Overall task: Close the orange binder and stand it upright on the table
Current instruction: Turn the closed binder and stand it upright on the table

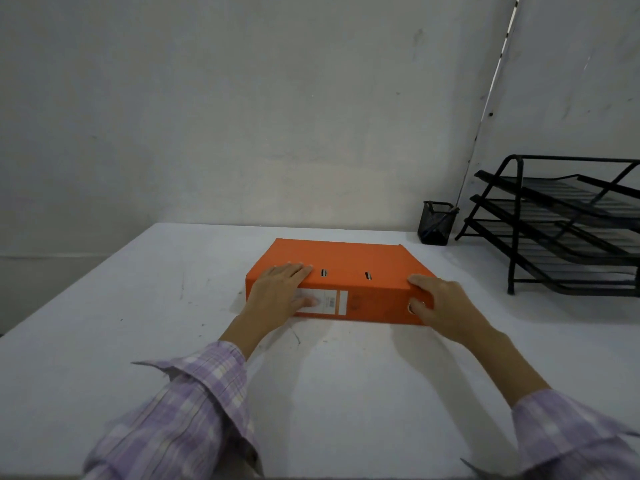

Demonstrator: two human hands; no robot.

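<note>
The orange binder [346, 259] lies flat and closed on the white table [156, 289], its spine with a white label facing me. My left hand [280, 292] grips the spine's left end, fingers on the top cover and thumb across the label. My right hand [440, 306] grips the spine's right end, fingers over the top corner and thumb by the metal finger ring.
A black mesh pen cup [437, 223] stands at the back right near the wall. A black three-tier wire letter tray [568, 223] fills the right side of the table. The wall runs along the table's far edge.
</note>
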